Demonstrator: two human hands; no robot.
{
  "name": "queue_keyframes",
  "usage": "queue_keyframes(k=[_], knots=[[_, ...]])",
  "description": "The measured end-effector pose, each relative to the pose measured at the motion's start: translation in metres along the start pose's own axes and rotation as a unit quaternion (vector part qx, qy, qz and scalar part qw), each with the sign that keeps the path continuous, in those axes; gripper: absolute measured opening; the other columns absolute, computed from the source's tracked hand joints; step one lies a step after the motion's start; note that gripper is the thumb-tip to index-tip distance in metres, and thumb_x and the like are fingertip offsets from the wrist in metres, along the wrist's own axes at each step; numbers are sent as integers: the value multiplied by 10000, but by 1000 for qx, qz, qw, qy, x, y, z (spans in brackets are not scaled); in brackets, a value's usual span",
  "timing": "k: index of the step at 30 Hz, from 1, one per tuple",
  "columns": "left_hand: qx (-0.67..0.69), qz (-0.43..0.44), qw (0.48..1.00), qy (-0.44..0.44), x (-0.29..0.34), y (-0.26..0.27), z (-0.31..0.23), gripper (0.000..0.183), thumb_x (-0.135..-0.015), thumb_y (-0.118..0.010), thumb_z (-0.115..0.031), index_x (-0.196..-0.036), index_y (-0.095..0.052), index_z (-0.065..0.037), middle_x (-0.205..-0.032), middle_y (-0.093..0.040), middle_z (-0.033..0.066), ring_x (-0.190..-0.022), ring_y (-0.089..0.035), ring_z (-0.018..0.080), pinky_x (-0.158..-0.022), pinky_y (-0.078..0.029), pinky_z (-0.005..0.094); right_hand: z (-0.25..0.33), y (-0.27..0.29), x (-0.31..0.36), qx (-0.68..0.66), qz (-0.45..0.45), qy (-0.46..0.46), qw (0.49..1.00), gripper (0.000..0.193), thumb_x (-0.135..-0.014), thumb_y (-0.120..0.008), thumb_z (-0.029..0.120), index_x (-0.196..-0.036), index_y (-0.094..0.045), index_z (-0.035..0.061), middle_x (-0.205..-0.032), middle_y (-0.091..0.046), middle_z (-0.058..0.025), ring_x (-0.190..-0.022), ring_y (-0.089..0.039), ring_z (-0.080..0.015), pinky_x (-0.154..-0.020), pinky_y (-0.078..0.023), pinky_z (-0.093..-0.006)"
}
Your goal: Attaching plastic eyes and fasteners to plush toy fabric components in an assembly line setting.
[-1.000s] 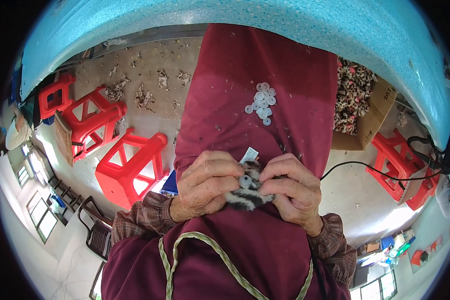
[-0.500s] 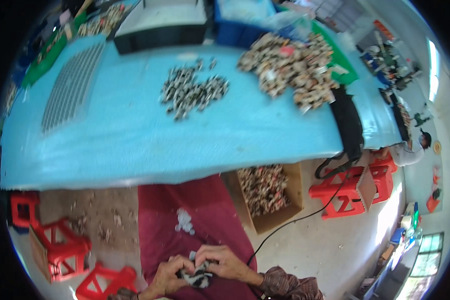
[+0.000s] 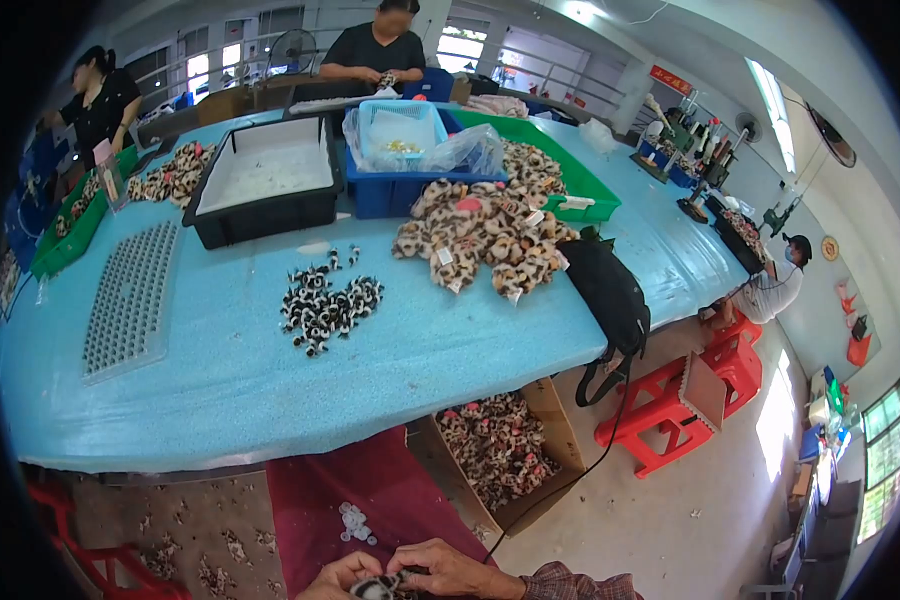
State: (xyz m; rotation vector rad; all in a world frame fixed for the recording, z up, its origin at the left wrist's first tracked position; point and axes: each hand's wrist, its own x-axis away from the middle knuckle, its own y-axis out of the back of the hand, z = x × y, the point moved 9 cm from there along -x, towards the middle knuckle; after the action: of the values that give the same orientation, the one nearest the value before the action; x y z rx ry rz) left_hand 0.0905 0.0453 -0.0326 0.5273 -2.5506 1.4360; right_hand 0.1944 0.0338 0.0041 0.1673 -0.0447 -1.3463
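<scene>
Low in my view | left hand (image 3: 338, 577) and right hand (image 3: 452, 569) pinch a furry piece (image 3: 375, 588) between them, the bottom edge cropping it, so I read the left grip less surely | piece is over the red apron (image 3: 305, 500) | pale discs (image 3: 354, 523) lie there, just beyond the hands | box (image 3: 562, 432) stands right, partly hidden by the table (image 3: 270, 400).

Below the near edge of the surface (image 3: 450, 345), the left hand (image 3: 336, 578) and right hand (image 3: 452, 571) sit close together, fingers bent in a pinch; the right forearm (image 3: 575, 584) (plaid-sleeved) angles off rightward.
</scene>
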Motion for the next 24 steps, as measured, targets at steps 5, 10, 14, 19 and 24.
queue_keyframes(k=[5,10,14,19,24], knots=[[-22,-23,992,-123,-25,21,-18,475,-795,-724,-206,-1188,-498,-63,-1128,-566,62,-1067,-552,183,-882,-462,311,-1,45,-16,-3,7,-75,997,134,-798,-635,81,-915,-615,18,-766,-623,-44,-631,-597,-130,-579,-475,-265],[27,-74,984,-157,-23,55,-10,324,-899,-597,-194,-1179,-527,-46,-1081,-601,68,-956,-587,176,-816,-469,288,86,241,-45,14,-278,-44,959,135,-851,-601,145,-851,-628,13,-730,-610,-47,-589,-569,-101,-521,-466,-235],[53,-98,987,-114,-20,55,8,242,-915,-574,-191,-1103,-565,-38,-928,-613,45,-809,-585,155,-736,-461,270,149,406,-84,-64,-416,144,896,244,-837,-633,140,-1007,-603,-33,-863,-648,-92,-723,-624,-135,-575,-529,-254],[45,-138,983,-110,-14,54,5,183,-909,-580,-199,-1008,-565,-47,-846,-574,30,-760,-556,144,-707,-451,267,123,461,-72,93,-518,50,849,181,-828,-609,83,-976,-624,-20,-857,-663,-102,-750,-641,-129,-588,-525,-223],[49,-169,978,-110,-11,67,1,146,-902,-587,-195,-934,-550,-58,-827,-559,26,-756,-551,144,-693,-452,268,76,429,-136,326,-409,5,852,153,-763,-633,19,-913,-657,37,-777,-668,-100,-653,-640,-149,-575,-516,-266]])
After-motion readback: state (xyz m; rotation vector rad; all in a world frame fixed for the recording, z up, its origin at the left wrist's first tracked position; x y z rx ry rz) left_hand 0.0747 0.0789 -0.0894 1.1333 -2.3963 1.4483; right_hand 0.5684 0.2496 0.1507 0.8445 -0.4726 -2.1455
